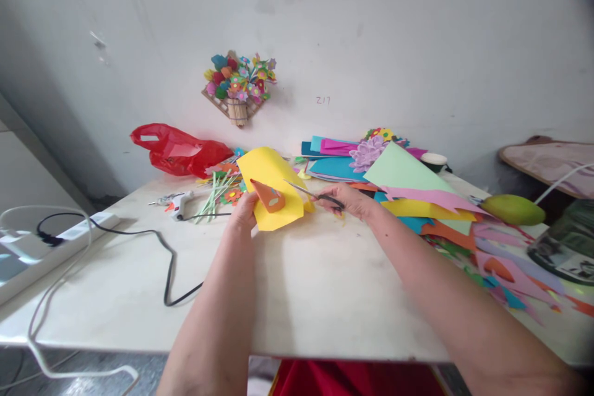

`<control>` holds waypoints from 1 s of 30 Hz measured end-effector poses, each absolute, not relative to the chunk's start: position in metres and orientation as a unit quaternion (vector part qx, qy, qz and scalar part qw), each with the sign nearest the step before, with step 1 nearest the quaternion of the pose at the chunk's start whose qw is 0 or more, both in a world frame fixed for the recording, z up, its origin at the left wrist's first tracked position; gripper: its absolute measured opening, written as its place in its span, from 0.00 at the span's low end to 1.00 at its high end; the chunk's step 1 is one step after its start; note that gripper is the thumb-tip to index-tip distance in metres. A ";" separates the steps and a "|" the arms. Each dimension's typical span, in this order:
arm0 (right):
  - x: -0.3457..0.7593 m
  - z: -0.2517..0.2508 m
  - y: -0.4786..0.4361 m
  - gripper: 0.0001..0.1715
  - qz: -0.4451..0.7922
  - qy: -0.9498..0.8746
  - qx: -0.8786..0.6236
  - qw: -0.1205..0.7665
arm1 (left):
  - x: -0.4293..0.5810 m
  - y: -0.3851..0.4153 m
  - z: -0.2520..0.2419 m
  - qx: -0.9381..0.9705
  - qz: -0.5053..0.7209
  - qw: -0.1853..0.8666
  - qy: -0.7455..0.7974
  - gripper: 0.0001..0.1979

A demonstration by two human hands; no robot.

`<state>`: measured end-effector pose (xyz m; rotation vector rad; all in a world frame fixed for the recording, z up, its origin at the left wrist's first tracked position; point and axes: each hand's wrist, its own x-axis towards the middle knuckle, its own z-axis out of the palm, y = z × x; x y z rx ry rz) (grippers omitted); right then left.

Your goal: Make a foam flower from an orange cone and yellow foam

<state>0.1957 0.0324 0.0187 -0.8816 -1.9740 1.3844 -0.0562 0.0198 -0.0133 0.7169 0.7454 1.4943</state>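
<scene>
My left hand (245, 211) pinches a yellow foam sheet (264, 167) by its left edge, above the table. An orange cone-shaped piece (269, 198) with pale spots lies against the sheet, under the same grip. My right hand (346, 198) is closed around the dark handles of a pair of scissors (304, 190). The blades point left and lie along the right side of the yellow sheet. Whether they are parted is too small to tell. Small yellow scraps (342, 218) are below the right hand.
A glue gun (182, 205) with a black cord, pale green strips (218, 195) and a red plastic bag (179, 151) are at left. Coloured foam sheets (403, 170), scraps, a green mango-like fruit (513, 209) and a glass jar (568, 241) fill the right. A power strip (88, 226) lies far left.
</scene>
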 end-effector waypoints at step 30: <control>0.185 0.020 0.040 0.18 0.485 -0.783 -0.310 0.237 | -0.055 0.017 -0.013 0.328 0.599 0.638 0.355 0.10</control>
